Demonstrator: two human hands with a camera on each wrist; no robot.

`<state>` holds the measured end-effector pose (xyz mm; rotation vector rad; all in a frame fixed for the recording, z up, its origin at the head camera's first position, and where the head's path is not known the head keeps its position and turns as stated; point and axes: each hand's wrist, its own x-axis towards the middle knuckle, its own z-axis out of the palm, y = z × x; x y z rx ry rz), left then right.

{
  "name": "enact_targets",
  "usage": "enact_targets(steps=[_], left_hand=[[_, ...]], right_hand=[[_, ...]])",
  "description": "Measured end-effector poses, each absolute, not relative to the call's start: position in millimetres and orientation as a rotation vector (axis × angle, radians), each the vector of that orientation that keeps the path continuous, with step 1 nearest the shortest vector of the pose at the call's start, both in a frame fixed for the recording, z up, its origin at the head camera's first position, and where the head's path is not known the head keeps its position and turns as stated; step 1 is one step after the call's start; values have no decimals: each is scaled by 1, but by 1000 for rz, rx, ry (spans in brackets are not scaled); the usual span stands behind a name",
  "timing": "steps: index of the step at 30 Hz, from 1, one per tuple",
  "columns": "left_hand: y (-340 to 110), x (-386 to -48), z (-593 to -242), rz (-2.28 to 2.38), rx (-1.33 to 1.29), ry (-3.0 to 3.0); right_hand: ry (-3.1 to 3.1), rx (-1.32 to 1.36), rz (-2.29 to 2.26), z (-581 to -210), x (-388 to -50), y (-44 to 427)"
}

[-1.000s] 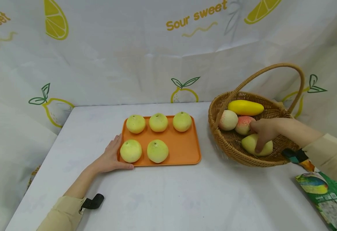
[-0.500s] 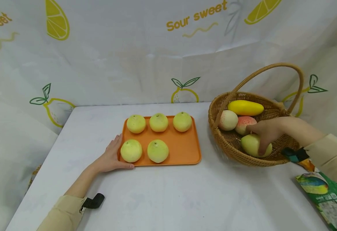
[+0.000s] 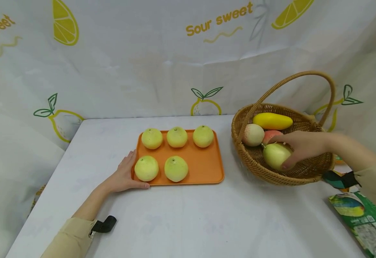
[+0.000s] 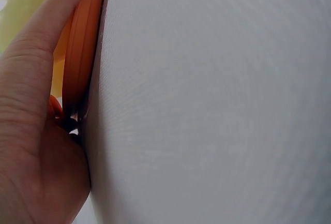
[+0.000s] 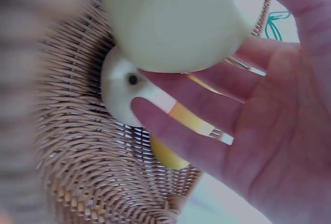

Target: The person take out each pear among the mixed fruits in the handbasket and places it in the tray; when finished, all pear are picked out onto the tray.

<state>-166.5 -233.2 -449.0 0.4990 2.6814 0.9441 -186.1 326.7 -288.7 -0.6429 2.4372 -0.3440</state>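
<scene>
In the head view, my right hand (image 3: 307, 144) grips a pale green pear (image 3: 276, 157) inside the wicker basket (image 3: 255, 172). The right wrist view has the pear (image 5: 181, 25) large and near, with the fingers (image 5: 181, 136) reaching past its underside. My left hand (image 3: 123, 175) rests against the near left corner of an orange tray (image 3: 205, 166). Its thumb lies straight along the tray's front edge, its fingers along the left side. Round yellow-green fruits (image 3: 176, 168) sit on the tray in two rows: three behind, two in front.
A whitish peach (image 3: 253, 135), a partly hidden red peach (image 3: 271, 135) and a long yellow fruit (image 3: 272, 121) lie in the basket. Its tall handle (image 3: 281, 85) arches over them. A green printed packet (image 3: 365, 222) lies at the right; a lemon-print cloth (image 3: 126, 64) hangs behind.
The right hand has taken hold of the pear and shifted it slightly left, turning it and covering more of the red peach. My left hand and the tray have stayed put.
</scene>
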Motion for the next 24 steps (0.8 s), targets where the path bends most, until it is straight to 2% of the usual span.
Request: enact_targets(steps=[7, 24], left_hand=[[-233, -167, -450, 942, 519, 2686], [-234, -166, -449, 942, 522, 2687]], right_hand=[[2633, -675, -432, -290, -169, 334], [2652, -345, -1024, -303, -138, 326]])
